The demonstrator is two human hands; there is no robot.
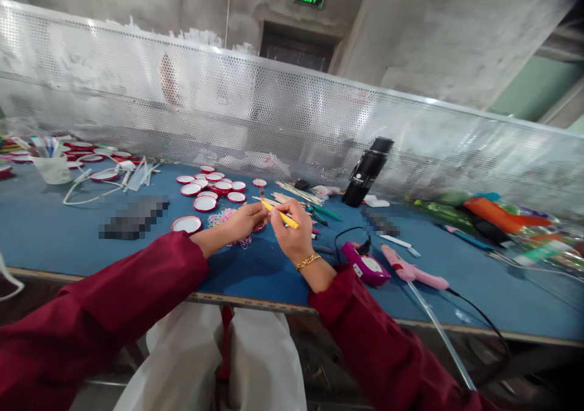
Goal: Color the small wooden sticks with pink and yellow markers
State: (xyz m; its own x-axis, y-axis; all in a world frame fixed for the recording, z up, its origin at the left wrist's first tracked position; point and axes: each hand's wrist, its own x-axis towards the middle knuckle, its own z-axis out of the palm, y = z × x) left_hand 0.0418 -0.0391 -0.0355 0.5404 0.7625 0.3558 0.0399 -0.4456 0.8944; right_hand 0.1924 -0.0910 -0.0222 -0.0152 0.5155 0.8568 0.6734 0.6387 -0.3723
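Note:
My right hand (pixel 292 227) is closed around a yellow pen-shaped tool (pixel 287 217), which slants up and left between the fingers. At its upper end a small brownish piece (pixel 261 192) sticks up by my left fingertips; I cannot tell whether it belongs to the tool. My left hand (pixel 244 222) is pinched close beside the right one, and what its fingers hold is hidden. Small pastel loops (pixel 221 216) lie in a heap behind and under the left hand. Several red-rimmed white lids (pixel 205 203) lie beyond it.
To the right are a purple power socket (pixel 367 265), a pink glue gun (pixel 410 269) with a clear stick, and a black bottle (pixel 367 174). Green-handled pliers (pixel 326 212) lie behind my right hand. At left stands a white cup of pens (pixel 52 169). A perforated metal screen (pixel 296 107) borders the blue table.

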